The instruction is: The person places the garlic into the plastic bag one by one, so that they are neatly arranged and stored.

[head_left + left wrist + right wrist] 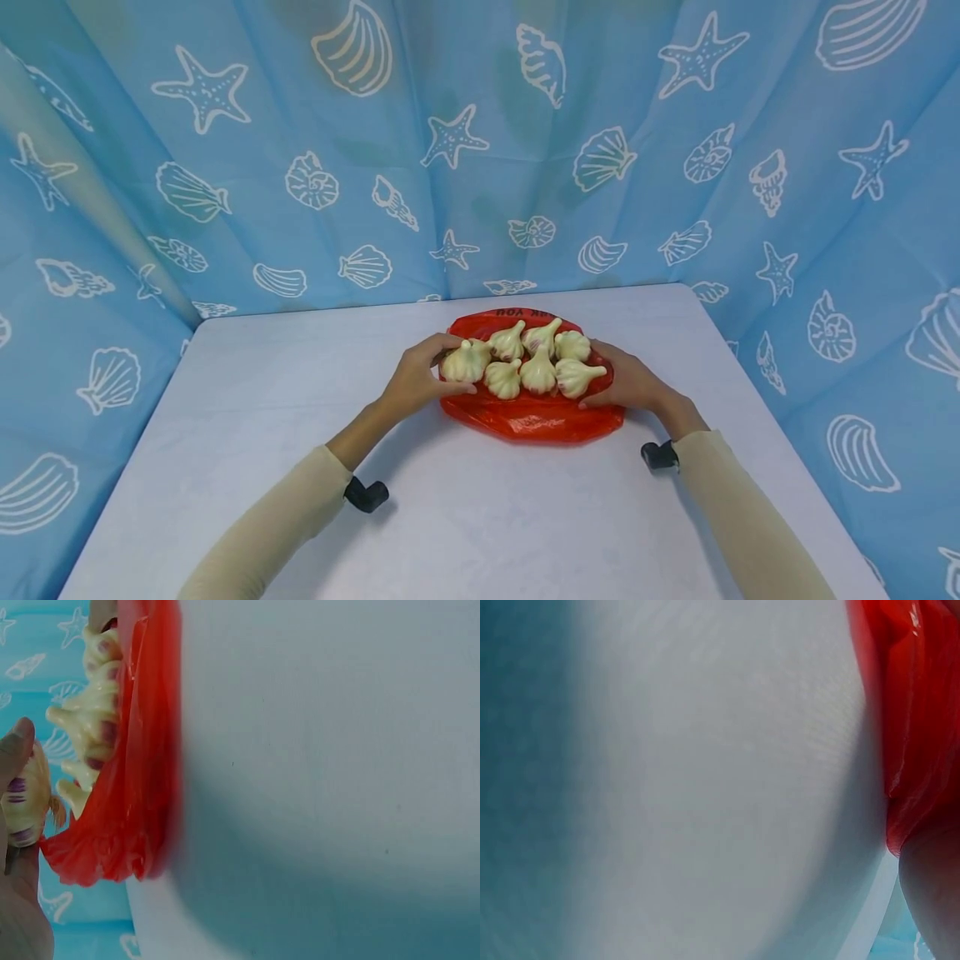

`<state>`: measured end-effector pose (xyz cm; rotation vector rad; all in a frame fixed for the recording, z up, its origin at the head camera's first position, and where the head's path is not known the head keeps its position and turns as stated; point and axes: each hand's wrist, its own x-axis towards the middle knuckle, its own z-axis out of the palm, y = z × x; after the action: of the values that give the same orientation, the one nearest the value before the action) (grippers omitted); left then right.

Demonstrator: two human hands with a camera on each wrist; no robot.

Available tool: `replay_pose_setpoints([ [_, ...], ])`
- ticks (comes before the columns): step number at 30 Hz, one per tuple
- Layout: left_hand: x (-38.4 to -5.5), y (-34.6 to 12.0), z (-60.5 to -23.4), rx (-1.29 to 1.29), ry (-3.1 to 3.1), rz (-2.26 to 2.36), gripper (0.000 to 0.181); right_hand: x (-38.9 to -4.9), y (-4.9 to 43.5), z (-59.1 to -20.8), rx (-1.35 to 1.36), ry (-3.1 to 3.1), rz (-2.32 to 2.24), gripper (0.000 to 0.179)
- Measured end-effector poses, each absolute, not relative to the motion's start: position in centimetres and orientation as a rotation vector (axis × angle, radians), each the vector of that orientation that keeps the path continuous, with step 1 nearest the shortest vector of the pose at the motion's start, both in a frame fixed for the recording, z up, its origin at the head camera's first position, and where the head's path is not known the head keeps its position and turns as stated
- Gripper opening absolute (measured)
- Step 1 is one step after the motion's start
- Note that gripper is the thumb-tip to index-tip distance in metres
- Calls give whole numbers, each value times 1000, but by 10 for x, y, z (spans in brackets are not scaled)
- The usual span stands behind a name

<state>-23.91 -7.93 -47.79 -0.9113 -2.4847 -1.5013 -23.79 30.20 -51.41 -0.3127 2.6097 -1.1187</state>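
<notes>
Several pale garlic bulbs [539, 373] with purple streaks lie close together on a red plastic bag [525, 421] on the table. My left hand [414, 377] is at the bag's left end, where thumb and fingers grip the leftmost garlic bulb [462, 363]. In the left wrist view that same bulb [27, 801] shows its roots turned toward the bag. At the right end, my right hand [633, 379] curls round the edge of the bag, thumb in front and fingers behind. The right wrist view shows only red plastic [922, 712] and part of the hand; the fingertips are hidden.
A white cloth covers the table [480, 517]. Behind and on both sides hangs a blue curtain [480, 208] with white shells and starfish. Dark lettering shows on the bag's far edge. Each wrist wears a small black camera [366, 495].
</notes>
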Motion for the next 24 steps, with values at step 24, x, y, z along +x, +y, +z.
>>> replay_pose_setpoints([
  [24, -241, -81, -497, -970, -2594, -1221, 73, -240, 303, -516, -310, 2611, -1109, 117],
])
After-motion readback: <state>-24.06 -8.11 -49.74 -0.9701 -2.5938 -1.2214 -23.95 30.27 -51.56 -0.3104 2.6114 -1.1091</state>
